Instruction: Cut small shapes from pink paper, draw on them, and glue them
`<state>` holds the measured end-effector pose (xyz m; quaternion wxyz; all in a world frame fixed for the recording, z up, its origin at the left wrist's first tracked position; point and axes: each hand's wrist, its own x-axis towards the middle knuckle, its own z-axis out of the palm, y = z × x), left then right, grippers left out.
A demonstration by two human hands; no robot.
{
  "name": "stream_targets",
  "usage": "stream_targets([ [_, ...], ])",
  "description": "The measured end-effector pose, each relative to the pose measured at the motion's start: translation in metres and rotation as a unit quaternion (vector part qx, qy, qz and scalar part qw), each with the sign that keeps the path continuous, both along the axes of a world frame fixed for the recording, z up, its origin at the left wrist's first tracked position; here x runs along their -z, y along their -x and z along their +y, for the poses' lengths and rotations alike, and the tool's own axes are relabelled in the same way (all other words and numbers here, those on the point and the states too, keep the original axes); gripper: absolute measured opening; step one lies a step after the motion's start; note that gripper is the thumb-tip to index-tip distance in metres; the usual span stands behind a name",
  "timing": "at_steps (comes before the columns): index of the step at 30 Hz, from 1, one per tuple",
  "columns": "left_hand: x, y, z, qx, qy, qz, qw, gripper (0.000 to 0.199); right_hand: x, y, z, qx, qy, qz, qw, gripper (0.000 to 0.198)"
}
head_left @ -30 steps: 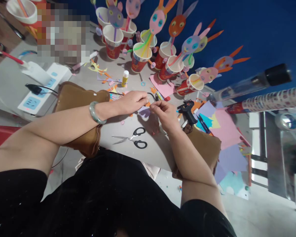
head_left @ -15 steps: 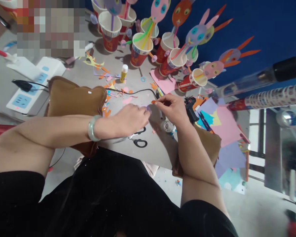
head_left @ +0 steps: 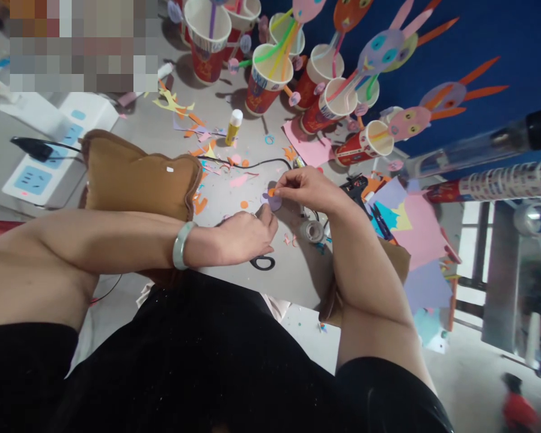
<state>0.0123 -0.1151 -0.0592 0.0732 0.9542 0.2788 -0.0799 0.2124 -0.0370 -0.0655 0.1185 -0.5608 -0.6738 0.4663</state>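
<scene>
My right hand (head_left: 307,187) is closed in a pinch on a small orange paper disc (head_left: 271,192). That disc overlaps a purple paper piece (head_left: 276,204), and whether the two are stuck together I cannot tell. My left hand (head_left: 249,236), fingers curled together, meets the purple piece's lower left edge at its fingertips and seems to grip it. Beneath the left hand, black-handled scissors (head_left: 265,263) are mostly hidden. A second orange disc (head_left: 244,205) lies on the tabletop. Close to my right wrist rests a clear tape roll (head_left: 314,231).
Red paper cups (head_left: 270,90) with straws and paper faces stand along the blue partition (head_left: 478,36). A glue stick (head_left: 234,127) stands among paper scraps. Brown cushions (head_left: 139,180) lie under both forearms; a power strip (head_left: 49,162) is at left, coloured sheets (head_left: 419,222) at right.
My left hand has moved slightly down, over the scissors. The orange disc in my right hand has come over the purple piece. The view has shifted a little.
</scene>
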Motion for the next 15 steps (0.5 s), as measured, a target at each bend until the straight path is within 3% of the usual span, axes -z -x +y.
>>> stream_targets([
  [7, -0.001, -0.001, 0.002, 0.004, 0.023, 0.005, 1.0, 0.063, 0.0, 0.009, 0.004, -0.03, 0.0, -0.054, 0.998, 0.014],
  [15, 0.004, -0.001, 0.0, 0.009, -0.003, -0.01, 1.0, 0.059, 0.006, 0.013, 0.008, -0.037, 0.005, -0.096, 0.995, 0.011],
])
